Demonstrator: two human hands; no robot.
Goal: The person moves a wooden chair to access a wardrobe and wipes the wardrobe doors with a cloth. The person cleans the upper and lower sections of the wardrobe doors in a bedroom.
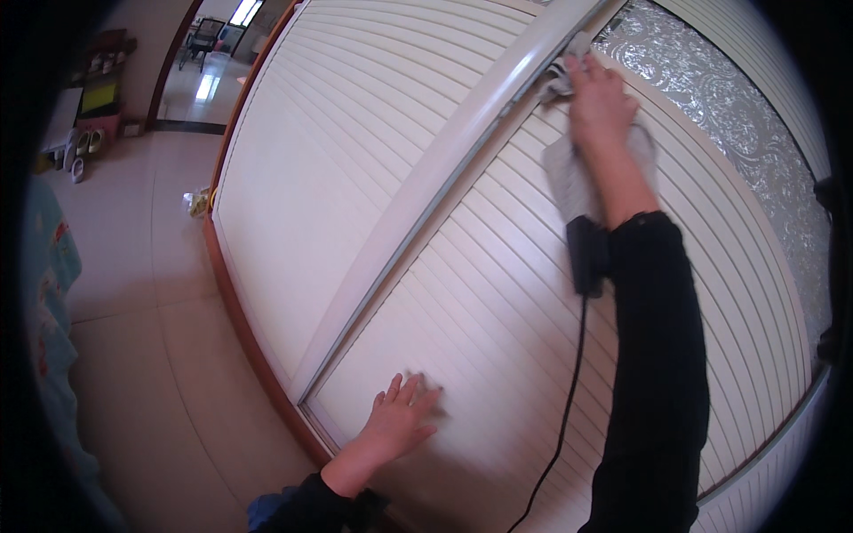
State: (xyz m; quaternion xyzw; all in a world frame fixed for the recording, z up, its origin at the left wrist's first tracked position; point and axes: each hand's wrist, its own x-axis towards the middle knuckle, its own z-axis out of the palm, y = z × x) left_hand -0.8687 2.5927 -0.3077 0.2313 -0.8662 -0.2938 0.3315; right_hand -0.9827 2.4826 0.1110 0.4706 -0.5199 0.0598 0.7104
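Observation:
My right hand (pixel 602 105) reaches up across a cream sliding door (pixel 498 231) with ridged slats. Its fingers close over a light grey cloth with dark stripes (pixel 556 83), pressed where the slatted panel meets the upright door frame (pixel 435 169). A greyish shape beneath this forearm could be hanging cloth or shadow; I cannot tell. Lower down, my left hand (pixel 398 423) rests against the same panel with its fingers spread, holding nothing. Beside my right wrist is a black box-shaped device (pixel 584 256), from which a black cable (pixel 569 400) runs downward.
A silver panel with a swirling pattern (pixel 711 98) borders the slats at upper right. Brown trim (pixel 258 351) edges the door beside the tiled floor (pixel 160 373). At far left are light blue patterned fabric (pixel 51 293) and shoes (pixel 84 144). A small plastic bag (pixel 195 201) lies near the trim.

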